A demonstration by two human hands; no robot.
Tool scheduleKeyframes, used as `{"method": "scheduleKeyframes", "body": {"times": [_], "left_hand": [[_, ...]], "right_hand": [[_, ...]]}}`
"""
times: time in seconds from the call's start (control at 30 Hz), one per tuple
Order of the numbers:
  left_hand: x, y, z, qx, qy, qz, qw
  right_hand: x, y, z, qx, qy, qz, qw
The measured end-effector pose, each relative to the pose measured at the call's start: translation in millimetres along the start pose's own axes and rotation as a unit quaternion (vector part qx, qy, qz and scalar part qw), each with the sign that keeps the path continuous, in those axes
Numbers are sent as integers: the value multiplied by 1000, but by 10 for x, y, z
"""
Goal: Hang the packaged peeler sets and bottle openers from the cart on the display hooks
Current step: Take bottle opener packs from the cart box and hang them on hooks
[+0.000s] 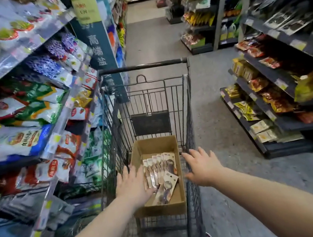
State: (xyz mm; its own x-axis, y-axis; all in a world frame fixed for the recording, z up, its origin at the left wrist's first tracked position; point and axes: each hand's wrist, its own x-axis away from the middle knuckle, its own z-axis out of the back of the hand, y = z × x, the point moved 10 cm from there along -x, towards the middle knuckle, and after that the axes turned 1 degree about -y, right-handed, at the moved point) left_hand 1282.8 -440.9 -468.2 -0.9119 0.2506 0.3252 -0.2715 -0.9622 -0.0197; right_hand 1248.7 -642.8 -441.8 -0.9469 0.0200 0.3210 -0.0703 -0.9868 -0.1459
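A dark wire shopping cart (185, 114) stands in the aisle in front of me. In its basket sits an open cardboard box (155, 146). Several carded packages (161, 166) stand fanned in the box, and one carded bottle opener (166, 190) lies flat in front of them. My left hand (133, 183) hovers over the box's left edge, fingers spread, touching or just above the packages. My right hand (202, 167) is open over the cart's right rim, holding nothing. No display hooks are in view.
Shelves of bagged goods (30, 116) run close along the cart's left side. Dark shelving with snack packs (280, 89) stands to the right across a grey floor (209, 100). A blue sign pillar (99, 46) rises beyond the cart's far left corner.
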Motion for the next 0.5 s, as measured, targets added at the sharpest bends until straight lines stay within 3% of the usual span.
{"method": "scheduleKeyframes", "body": {"times": [0.5], "left_hand": [[-1005, -20, -848, 39, -136, 54, 988]], "right_hand": [[-1588, 254, -596, -6, -100, 49, 994]]}}
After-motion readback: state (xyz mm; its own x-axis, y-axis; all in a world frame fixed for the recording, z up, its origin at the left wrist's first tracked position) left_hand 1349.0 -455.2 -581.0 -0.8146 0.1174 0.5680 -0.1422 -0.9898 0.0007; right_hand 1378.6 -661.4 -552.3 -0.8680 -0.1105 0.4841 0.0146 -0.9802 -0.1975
